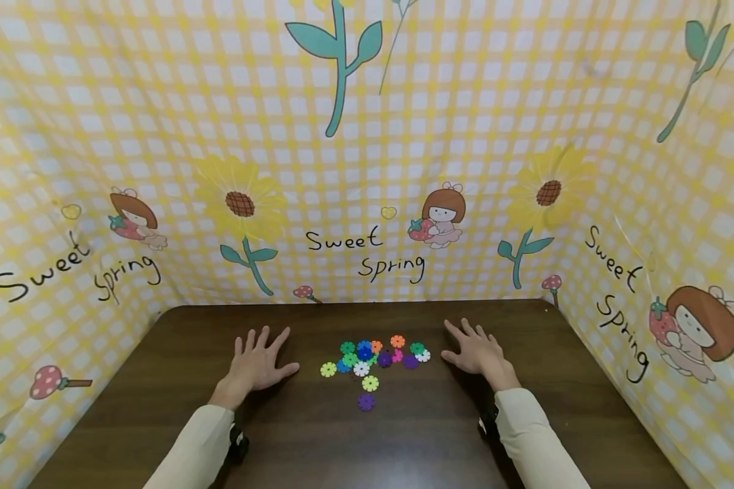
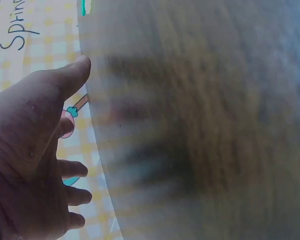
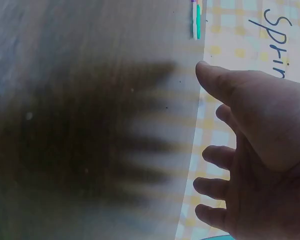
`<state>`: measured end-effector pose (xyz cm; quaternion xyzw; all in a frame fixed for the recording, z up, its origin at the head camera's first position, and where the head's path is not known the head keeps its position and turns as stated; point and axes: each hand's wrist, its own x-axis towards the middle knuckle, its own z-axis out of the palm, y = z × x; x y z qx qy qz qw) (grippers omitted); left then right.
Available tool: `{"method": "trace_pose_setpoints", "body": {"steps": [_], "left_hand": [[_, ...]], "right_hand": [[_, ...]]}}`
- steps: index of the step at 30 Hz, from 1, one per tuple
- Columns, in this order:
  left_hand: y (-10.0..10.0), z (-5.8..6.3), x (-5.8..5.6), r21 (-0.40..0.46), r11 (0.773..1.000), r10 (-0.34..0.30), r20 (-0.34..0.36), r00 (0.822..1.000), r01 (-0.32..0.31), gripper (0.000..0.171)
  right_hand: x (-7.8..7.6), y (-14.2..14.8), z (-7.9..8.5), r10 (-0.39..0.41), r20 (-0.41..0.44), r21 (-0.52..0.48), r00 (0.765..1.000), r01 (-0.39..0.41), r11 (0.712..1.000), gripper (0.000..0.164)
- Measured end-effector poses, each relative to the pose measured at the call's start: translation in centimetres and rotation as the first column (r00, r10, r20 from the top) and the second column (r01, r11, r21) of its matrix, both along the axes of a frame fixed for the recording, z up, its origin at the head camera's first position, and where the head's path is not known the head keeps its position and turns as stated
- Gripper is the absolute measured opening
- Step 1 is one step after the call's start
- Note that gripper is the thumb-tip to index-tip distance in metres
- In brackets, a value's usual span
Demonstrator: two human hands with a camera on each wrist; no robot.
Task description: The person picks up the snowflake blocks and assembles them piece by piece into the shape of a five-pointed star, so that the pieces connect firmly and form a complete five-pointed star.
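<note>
My left hand (image 1: 258, 363) is held palm down with fingers spread, left of a loose cluster of coloured snowflake discs. On the other side, my right hand (image 1: 475, 350) is spread in the same way and holds nothing. Between them lie a blue disc (image 1: 364, 353), a white disc (image 1: 361, 369), an orange disc (image 1: 398, 341) and several others, some overlapping. Closest to me are a yellow-green disc (image 1: 370, 384) and a purple disc (image 1: 366, 403). In the wrist views, both the left palm (image 2: 25, 130) and the right palm (image 3: 270, 135) are bare, apart from the tabletop.
The dark brown wooden table (image 1: 318, 448) has rounded far corners. A yellow checked cloth (image 1: 367, 163) printed with flowers and "Sweet Spring" hangs behind it and along both sides. Dark bands with wrist cameras sit at both cuffs, below light sleeves (image 1: 195, 441).
</note>
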<state>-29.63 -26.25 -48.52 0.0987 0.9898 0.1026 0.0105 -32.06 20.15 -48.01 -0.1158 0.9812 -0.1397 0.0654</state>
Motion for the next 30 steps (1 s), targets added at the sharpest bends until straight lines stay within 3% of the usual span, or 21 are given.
{"method": "trace_pose_setpoints", "body": {"steps": [10,15,20,24,30], "left_hand": [[0.4,-0.3,-0.3,0.028,1.000,-0.012,0.014,1.000,0.011,0.089],[0.8,-0.4,-0.5,0.025,0.999,-0.021,0.011,1.000,0.021,0.093],[1.3,-0.4,-0.7,0.034,0.999,-0.023,-0.035,0.999,0.024,0.095],[1.7,-0.4,-0.7,0.076,0.996,-0.035,-0.048,0.998,0.039,0.094],[2.4,-0.7,-1.2,0.179,0.983,-0.051,-0.003,0.999,0.051,0.093]], "right_hand": [[-0.4,-0.6,0.3,-0.009,0.002,0.000,1.000,0.009,1.000,0.067],[-0.9,-1.1,0.1,-0.034,-0.065,0.011,0.997,0.034,0.999,0.062],[-1.5,-1.9,-0.3,-0.045,-0.132,-0.024,0.990,0.042,0.999,0.057],[-1.7,-2.9,-0.7,-0.056,-0.165,-0.071,0.985,0.045,0.996,0.052],[-1.7,-4.2,-1.0,-0.096,-0.170,-0.115,0.981,0.077,0.990,0.045]]}}
